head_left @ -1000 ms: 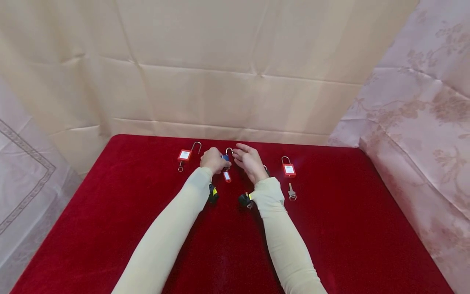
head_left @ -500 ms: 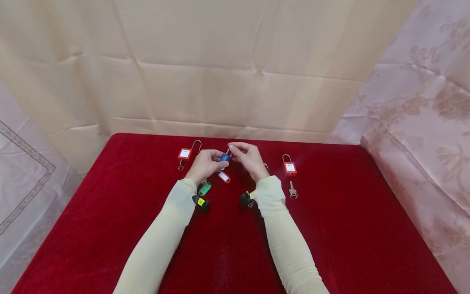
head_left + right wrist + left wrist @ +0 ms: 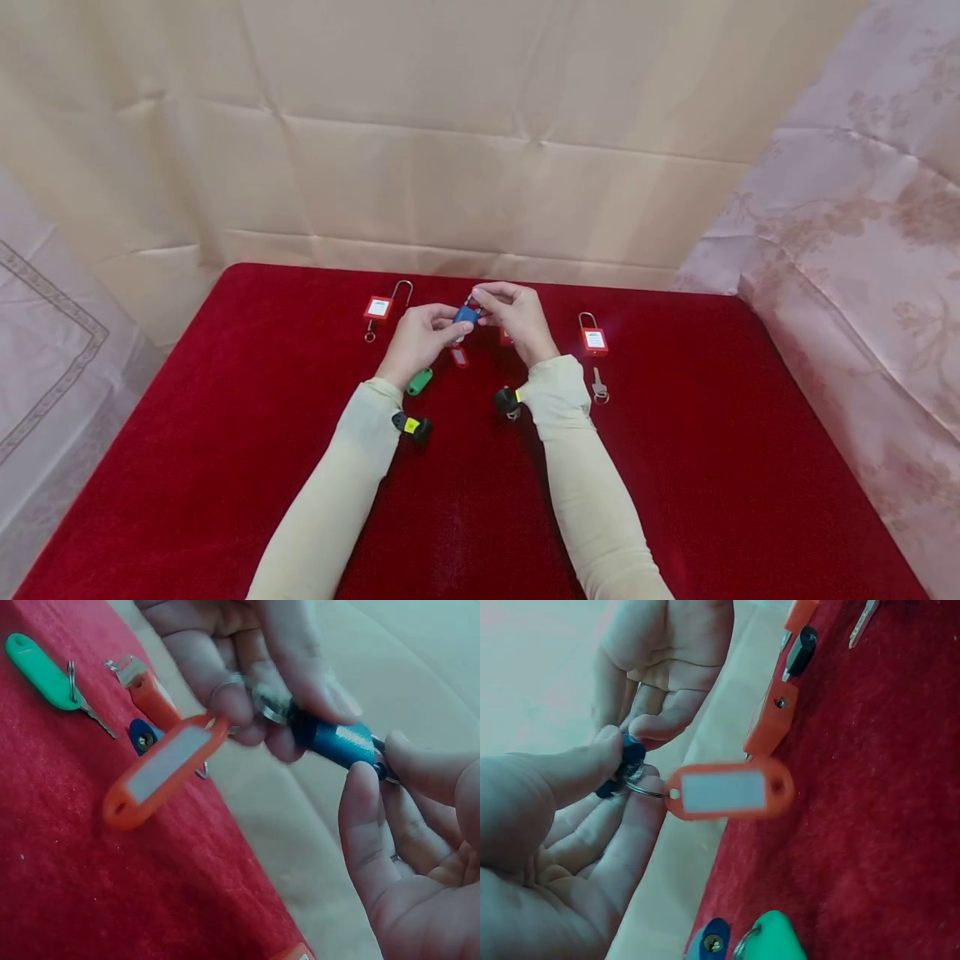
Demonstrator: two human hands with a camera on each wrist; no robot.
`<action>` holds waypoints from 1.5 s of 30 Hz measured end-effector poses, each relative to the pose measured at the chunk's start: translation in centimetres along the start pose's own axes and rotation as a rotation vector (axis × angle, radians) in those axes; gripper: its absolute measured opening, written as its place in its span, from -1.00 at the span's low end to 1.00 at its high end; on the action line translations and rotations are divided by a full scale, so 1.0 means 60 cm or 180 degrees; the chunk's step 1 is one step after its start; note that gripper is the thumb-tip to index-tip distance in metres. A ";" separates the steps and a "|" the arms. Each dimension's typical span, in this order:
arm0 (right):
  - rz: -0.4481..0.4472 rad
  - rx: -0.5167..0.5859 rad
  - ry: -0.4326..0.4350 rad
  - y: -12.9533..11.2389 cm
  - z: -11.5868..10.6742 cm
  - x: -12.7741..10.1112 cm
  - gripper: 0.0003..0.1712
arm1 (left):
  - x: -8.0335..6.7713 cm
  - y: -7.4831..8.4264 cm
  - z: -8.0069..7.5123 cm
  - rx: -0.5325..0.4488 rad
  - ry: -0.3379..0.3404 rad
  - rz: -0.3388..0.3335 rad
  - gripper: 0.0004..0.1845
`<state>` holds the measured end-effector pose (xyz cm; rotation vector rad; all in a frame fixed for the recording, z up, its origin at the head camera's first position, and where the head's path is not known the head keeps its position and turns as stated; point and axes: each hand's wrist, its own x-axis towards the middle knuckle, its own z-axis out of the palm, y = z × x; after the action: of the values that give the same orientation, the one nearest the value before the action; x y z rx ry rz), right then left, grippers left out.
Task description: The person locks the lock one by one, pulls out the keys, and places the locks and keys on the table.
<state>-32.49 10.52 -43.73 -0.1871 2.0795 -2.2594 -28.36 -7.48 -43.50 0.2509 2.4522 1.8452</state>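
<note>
A small blue padlock [image 3: 466, 315] is held above the red table between both hands. My left hand [image 3: 448, 327] grips its lower end between thumb and fingers [image 3: 592, 769]. An orange key tag [image 3: 727, 791] hangs from a ring at that end [image 3: 161, 769]. My right hand [image 3: 489, 302] pinches the padlock's [image 3: 337, 742] shackle end with thumb and forefinger [image 3: 360, 802]. The shackle itself is hidden by the fingertips.
On the red table [image 3: 712, 467] lie a red padlock with a long shackle [image 3: 378, 307] at the left, a red padlock [image 3: 594, 339] with a loose key [image 3: 598, 387] at the right, and a green key tag [image 3: 418, 382]. Cloth walls stand behind and to the right.
Both hands have raised the blue padlock off the table and drawn it slightly nearer. The right hand, open beside it before, now pinches its top. The green tag has come into view.
</note>
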 end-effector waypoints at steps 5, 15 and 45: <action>-0.0026 -0.0048 0.0011 -0.005 0.001 -0.003 -0.61 | 0.000 0.008 -0.001 0.0117 0.0041 0.0188 -0.67; -0.0096 -0.0011 -0.0257 -0.012 0.008 -0.008 -0.69 | -0.006 0.014 -0.013 0.0021 0.0132 0.0213 -0.69; -0.0148 0.0278 -0.0114 -0.020 0.012 -0.013 -0.62 | -0.010 0.003 -0.031 0.0103 -0.0239 0.0130 -0.69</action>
<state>-31.57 10.03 -42.51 -0.2714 1.9748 -2.3493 -28.02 -9.30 -42.82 0.3679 2.4463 1.7781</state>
